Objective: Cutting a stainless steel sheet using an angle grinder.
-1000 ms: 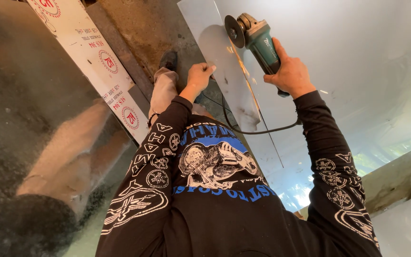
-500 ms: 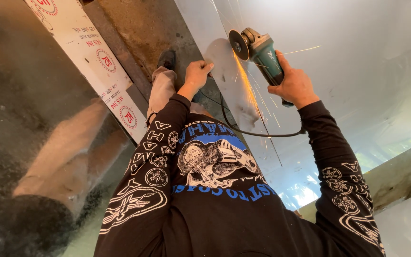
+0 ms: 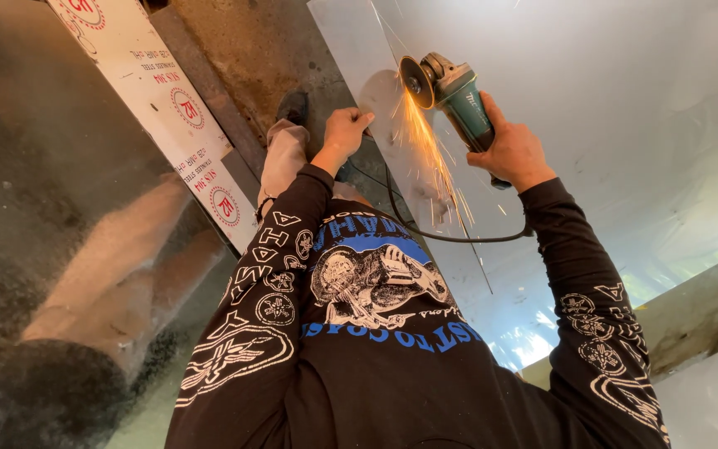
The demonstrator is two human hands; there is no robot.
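Note:
My right hand [image 3: 510, 150] grips a teal angle grinder [image 3: 457, 93]. Its disc [image 3: 415, 81] touches a large shiny metal sheet [image 3: 608, 125], and orange sparks [image 3: 425, 158] fly back toward my body. My left hand [image 3: 346, 131] presses flat on the near edge of the same sheet, just left of the disc. A black power cord [image 3: 450, 237] loops from the grinder across my chest. Both arms wear black sleeves with white prints.
A white strip with red round marks [image 3: 168, 108] lies on another reflective sheet [image 3: 60, 249] at the left. A dark concrete gap [image 3: 243, 50] runs between the sheets. My shoe and trouser leg [image 3: 284, 141] rest there. A concrete ledge [image 3: 691, 308] is at the right.
The grinder has moved forward along the sheet's edge. Sparks that were absent a second ago now stream back strongly. My left hand stays pressed on the sheet.

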